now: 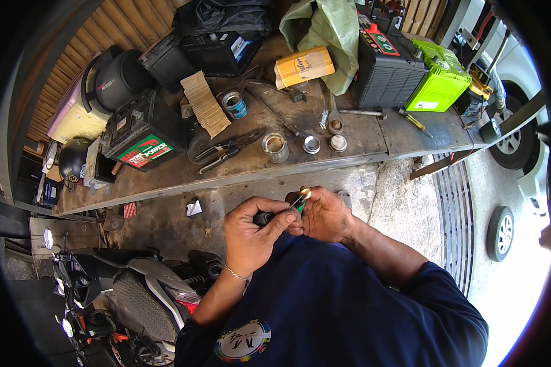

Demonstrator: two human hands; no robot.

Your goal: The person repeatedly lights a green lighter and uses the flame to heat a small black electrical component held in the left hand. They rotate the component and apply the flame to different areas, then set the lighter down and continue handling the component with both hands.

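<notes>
My left hand (246, 235) is closed around a slim tool with a dark and green handle (264, 218) and a thin metal shaft; its exact kind is hard to make out. Right beside it, my right hand (332, 215) pinches a small, shiny brass-coloured piece (306, 192) in its fingertips. The tool's tip points at that piece, and fingers hide part of both. Both hands are held in front of my body, just off the near edge of the wooden bench (226, 181). Closest on the bench are an open metal can (275, 148) and two small round containers (311, 145) (338, 143).
Pliers (220, 151), a blue can (234, 105), a cardboard strip (206, 104) and a yellow box (304, 66) lie on the bench. Car batteries (142, 131) (438, 76) stand at both sides. A motorcycle (147, 300) is at lower left, a loose wheel (501, 233) at right.
</notes>
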